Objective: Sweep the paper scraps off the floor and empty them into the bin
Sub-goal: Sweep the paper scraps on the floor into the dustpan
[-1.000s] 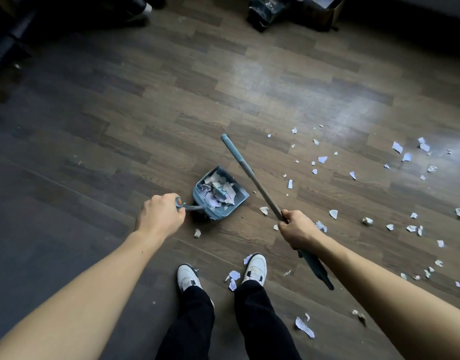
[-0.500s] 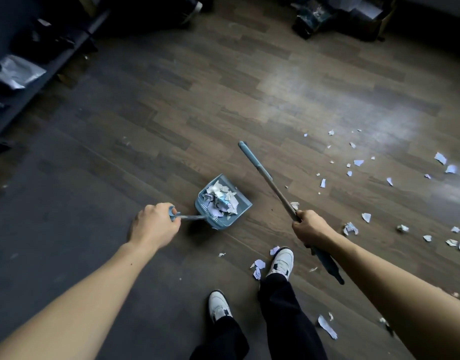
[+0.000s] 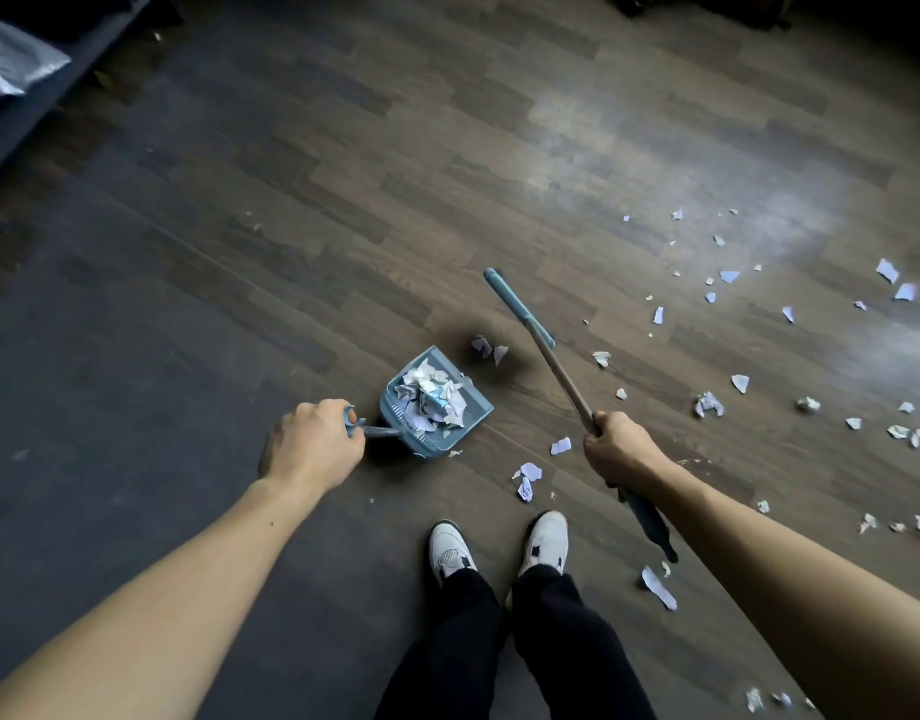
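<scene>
Two hands, each closed on a tool. My left hand (image 3: 312, 449) has its fingers curled tight round the thin grey handle of the dustpan (image 3: 474, 409), whose blue end loop shows at my knuckles. The pan is a squarish tray of blue-grey plastic with a ribbed near wall, lying just beyond and to the right of that hand; whether it rests on the floor (image 3: 395, 174) I cannot tell. It is heaped with paper scraps (image 3: 432, 397), white and pale lilac, torn and crumpled. My right hand (image 3: 621, 449) grips the broom (image 3: 551, 361) in a full fist at mid-shaft: the pale, smooth rod runs away from that hand to a light-blue sleeve, and its dark end trails back under my forearm. Two blurred scraps lie just past the pan's far lip, between pan and shaft. More jagged flakes are strewn over the dark, matt wood-grain planks to the right of the right hand, with a few between it and my white shoes (image 3: 450, 550).
</scene>
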